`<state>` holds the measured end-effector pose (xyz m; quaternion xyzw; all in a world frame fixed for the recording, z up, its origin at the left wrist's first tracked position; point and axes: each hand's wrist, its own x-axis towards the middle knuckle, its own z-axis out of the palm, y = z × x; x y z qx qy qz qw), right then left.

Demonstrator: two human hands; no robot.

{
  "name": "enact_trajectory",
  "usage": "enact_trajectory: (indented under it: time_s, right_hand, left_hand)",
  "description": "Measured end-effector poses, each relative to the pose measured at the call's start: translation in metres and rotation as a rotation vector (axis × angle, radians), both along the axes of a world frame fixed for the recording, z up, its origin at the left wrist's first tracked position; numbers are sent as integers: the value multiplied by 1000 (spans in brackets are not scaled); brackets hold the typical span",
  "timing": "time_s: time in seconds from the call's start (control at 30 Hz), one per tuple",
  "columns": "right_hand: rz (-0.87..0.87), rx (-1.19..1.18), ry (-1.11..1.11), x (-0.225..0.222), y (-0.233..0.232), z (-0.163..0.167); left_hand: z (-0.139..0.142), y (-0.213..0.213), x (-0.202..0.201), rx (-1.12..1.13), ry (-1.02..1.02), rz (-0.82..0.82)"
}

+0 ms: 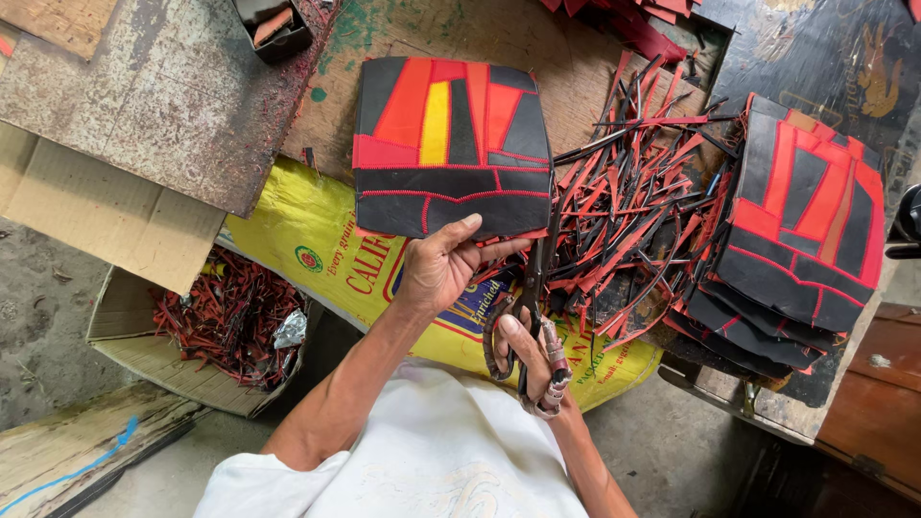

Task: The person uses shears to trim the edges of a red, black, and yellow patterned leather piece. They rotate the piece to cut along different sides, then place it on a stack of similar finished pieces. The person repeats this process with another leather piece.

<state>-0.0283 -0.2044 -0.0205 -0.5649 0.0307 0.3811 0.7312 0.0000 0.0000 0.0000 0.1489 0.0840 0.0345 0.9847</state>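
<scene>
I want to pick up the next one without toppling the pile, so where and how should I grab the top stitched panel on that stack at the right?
Probably take the top panel by its lower near corner, coming in from the side toward the scissors. That edge overhangs the stack and is free of the trimmings pile, so fingers could slide under and lift flat. The left hand grips the current panel the same way.

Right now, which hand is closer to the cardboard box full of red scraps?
Left. The left hand, holding the patchwork panel, is up and to the right of the cardboard box. The right hand, with its grip on the scissors, is farther right.
</scene>
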Motion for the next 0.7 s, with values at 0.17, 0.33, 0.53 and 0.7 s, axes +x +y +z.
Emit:
enact_trajectory:
  time_s: [0.17,0.33,0.53,0.7]
  right_hand:
    - [11,-62,-44,3,5,8]
    - [-23,-80,-8,6,10,14]
    - [73,192,-55,8,5,25]
    - [44,185,-13,7,5,25]
  left_hand:
    - [-12,2,-1,-39,6,-11]
    - [-15,3,-1,-142,-110,-11]
    - [-3,5,2,-103,1,-1]
    - [-1,7,3,-89,-39,-22]
